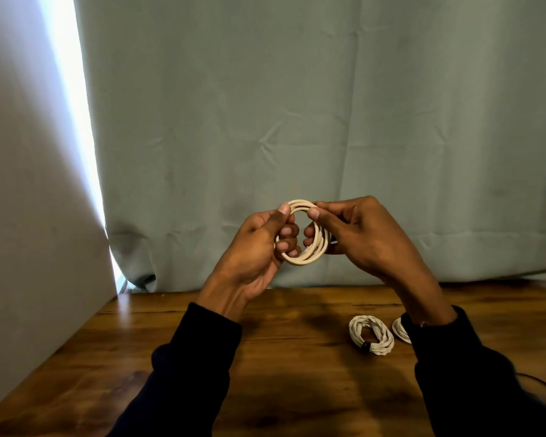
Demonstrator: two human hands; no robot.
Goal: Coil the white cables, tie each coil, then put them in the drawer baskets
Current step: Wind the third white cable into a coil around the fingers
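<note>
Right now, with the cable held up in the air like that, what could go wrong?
1. The coil has no tie that I can see. Only the left hand and right hand pinch its loops, so a slip could let them spring apart.
2. It is held above the table, so if dropped it might unwind.
3. The right sleeve partly covers the far coil beside the wrapped coil, so lowering that arm might knock it.
</note>
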